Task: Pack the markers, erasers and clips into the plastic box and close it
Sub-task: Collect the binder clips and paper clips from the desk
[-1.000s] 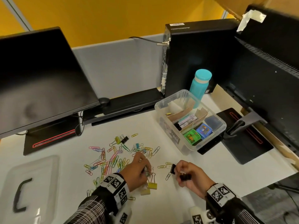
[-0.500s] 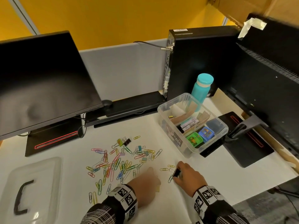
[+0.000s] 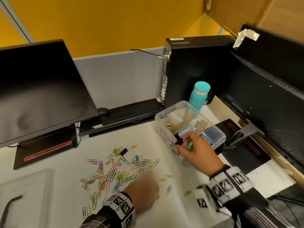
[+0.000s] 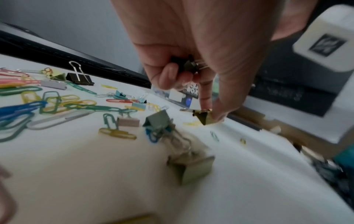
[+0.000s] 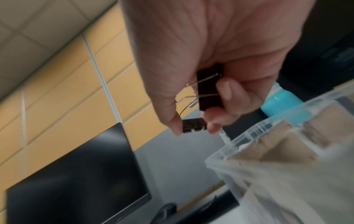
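The right hand [image 3: 195, 150] grips black binder clips [image 5: 209, 91] over the plastic box [image 3: 220, 137]; the left hand [image 4: 191, 45] pinches a gold binder clip [image 4: 204, 116] above the surface [image 3: 164, 211]. They look light, stiff and springy, best held by the bodies.

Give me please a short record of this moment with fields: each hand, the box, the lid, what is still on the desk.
left hand: pinches a gold binder clip just above the desk, holds another in curled fingers
right hand: holds black binder clips at the box rim
plastic box: open, holds markers and erasers
lid: lying on the desk, left
desk: coloured paper clips scattered, some binder clips
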### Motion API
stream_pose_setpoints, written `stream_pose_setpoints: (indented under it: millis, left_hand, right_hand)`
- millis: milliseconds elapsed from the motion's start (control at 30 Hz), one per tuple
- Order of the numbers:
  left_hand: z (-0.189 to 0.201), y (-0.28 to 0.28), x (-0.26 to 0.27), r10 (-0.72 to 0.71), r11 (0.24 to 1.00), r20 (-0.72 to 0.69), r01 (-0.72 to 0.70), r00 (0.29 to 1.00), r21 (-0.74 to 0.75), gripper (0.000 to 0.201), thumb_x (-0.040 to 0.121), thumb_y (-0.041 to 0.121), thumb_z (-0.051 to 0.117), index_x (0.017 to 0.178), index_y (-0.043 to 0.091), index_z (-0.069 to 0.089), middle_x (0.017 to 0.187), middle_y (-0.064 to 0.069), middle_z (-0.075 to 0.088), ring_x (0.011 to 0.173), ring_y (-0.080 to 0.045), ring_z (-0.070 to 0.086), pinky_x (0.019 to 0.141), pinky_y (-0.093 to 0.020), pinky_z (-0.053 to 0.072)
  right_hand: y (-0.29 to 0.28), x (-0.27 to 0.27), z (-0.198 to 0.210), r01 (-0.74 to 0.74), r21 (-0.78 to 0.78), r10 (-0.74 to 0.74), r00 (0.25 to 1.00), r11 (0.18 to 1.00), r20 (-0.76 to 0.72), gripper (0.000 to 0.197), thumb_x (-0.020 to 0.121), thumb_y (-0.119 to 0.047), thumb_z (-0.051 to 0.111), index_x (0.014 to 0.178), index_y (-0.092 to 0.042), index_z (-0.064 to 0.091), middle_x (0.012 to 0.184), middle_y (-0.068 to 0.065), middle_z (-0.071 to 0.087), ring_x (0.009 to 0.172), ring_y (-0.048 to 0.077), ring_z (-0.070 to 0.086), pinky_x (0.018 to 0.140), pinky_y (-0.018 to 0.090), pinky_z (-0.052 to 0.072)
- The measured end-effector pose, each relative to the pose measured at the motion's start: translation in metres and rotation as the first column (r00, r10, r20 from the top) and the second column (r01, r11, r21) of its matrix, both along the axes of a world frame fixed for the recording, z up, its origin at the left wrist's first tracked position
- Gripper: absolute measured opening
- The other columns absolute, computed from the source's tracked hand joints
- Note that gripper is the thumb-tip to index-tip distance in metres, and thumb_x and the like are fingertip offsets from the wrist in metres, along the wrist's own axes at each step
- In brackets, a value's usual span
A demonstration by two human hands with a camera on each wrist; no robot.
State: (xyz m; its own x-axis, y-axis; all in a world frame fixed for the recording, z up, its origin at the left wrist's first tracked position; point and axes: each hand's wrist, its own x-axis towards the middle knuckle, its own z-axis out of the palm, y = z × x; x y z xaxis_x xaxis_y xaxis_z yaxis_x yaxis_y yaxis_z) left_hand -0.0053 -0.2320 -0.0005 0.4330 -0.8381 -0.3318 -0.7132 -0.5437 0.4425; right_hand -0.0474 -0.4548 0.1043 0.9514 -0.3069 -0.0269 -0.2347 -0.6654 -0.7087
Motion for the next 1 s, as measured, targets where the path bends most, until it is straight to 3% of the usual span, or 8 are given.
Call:
stream_pose_setpoints:
  millis: [133, 233, 333, 433, 633, 733, 833, 1000]
  left_hand:
    - [0.013, 0.008, 0.006, 0.114, 0.989, 0.001, -0.113, 0.994, -0.098, 0.033, 0.089, 0.033, 0.056, 0.120, 0.029, 0.047, 0.114, 0.007, 0.034, 0.080, -0.010, 0.052, 0.072, -0.021, 0.047]
    - [0.019, 0.020, 0.010, 0.191, 0.972, 0.026, -0.185, 0.981, -0.141, 0.031, 0.090, 0.035, 0.054, 0.119, 0.032, 0.045, 0.112, 0.011, 0.031, 0.079, -0.006, 0.050, 0.067, -0.016, 0.043]
    - [0.022, 0.034, 0.012, 0.264, 0.956, 0.026, -0.259, 0.964, -0.136, 0.028, 0.091, 0.041, 0.050, 0.118, 0.034, 0.045, 0.108, 0.014, 0.028, 0.073, -0.003, 0.042, 0.058, -0.007, 0.031]
    - [0.024, 0.046, 0.011, 0.314, 0.945, 0.035, -0.308, 0.949, -0.114, 0.031, 0.092, 0.039, 0.050, 0.121, 0.033, 0.046, 0.106, 0.014, 0.026, 0.075, -0.003, 0.041, 0.057, 0.000, 0.023]
    - [0.027, 0.052, 0.011, 0.403, 0.909, -0.005, -0.401, 0.915, -0.114, 0.031, 0.092, 0.038, 0.051, 0.122, 0.035, 0.046, 0.107, 0.011, 0.029, 0.081, -0.001, 0.043, 0.061, 0.002, 0.025]
    - [0.038, 0.035, 0.018, 0.406, 0.903, -0.003, -0.401, 0.914, -0.154, 0.030, 0.092, 0.031, 0.051, 0.122, 0.033, 0.048, 0.109, 0.010, 0.031, 0.082, 0.000, 0.043, 0.060, 0.004, 0.027]
    - [0.057, 0.001, 0.035, 0.379, 0.907, 0.028, -0.365, 0.925, -0.209, 0.032, 0.091, 0.029, 0.055, 0.122, 0.031, 0.048, 0.110, 0.011, 0.029, 0.073, 0.000, 0.043, 0.058, 0.001, 0.032]
    - [0.086, -0.077, 0.086, 0.432, 0.857, 0.073, -0.384, 0.899, -0.343, 0.026, 0.090, 0.031, 0.057, 0.115, 0.029, 0.051, 0.111, 0.007, 0.034, 0.078, -0.008, 0.048, 0.073, -0.019, 0.043]
  right_hand:
    - [-0.014, 0.069, 0.003, 0.225, 0.081, -0.218, 0.972, 0.971, -0.085, 0.021, 0.084, -0.034, 0.066, 0.088, -0.019, 0.053, 0.082, 0.000, 0.059, 0.073, 0.013, 0.058, 0.063, 0.024, 0.047]
    - [-0.023, 0.114, -0.006, 0.256, 0.001, -0.247, 0.936, 0.967, -0.252, 0.023, 0.086, -0.034, 0.064, 0.078, -0.017, 0.051, 0.080, 0.003, 0.056, 0.078, 0.019, 0.056, 0.075, 0.032, 0.049]
    - [-0.032, 0.142, -0.021, 0.101, -0.168, -0.156, 0.919, 0.981, -0.361, 0.037, 0.084, -0.043, 0.064, 0.112, -0.021, 0.056, 0.112, 0.001, 0.060, 0.103, 0.022, 0.058, 0.091, 0.034, 0.048]
    - [-0.031, 0.153, -0.022, 0.073, -0.148, -0.125, 0.915, 0.986, -0.383, 0.052, 0.083, -0.050, 0.062, 0.123, -0.017, 0.053, 0.120, 0.006, 0.060, 0.106, 0.024, 0.058, 0.083, 0.029, 0.043]
    - [-0.016, 0.115, 0.008, 0.039, -0.150, -0.080, 0.958, 0.988, -0.277, 0.038, 0.097, -0.029, 0.045, 0.131, -0.011, 0.048, 0.133, 0.013, 0.053, 0.120, 0.027, 0.051, 0.100, 0.035, 0.040]
    - [-0.015, 0.079, -0.003, -0.027, -0.136, -0.001, 0.980, 0.990, -0.201, 0.046, 0.096, -0.039, 0.046, 0.137, -0.018, 0.042, 0.138, 0.006, 0.049, 0.123, 0.021, 0.049, 0.101, 0.034, 0.039]
    - [-0.021, 0.048, -0.027, -0.165, -0.272, 0.096, 0.964, 0.948, -0.250, 0.062, 0.094, -0.051, 0.036, 0.147, -0.020, 0.025, 0.156, 0.001, 0.022, 0.143, 0.018, 0.021, 0.116, 0.035, 0.022]
    - [-0.028, 0.023, -0.051, -0.137, -0.364, 0.051, 0.970, 0.921, -0.236, 0.078, 0.087, -0.065, 0.016, 0.151, -0.022, 0.006, 0.160, -0.004, -0.003, 0.147, 0.014, -0.004, 0.118, 0.032, 0.001]
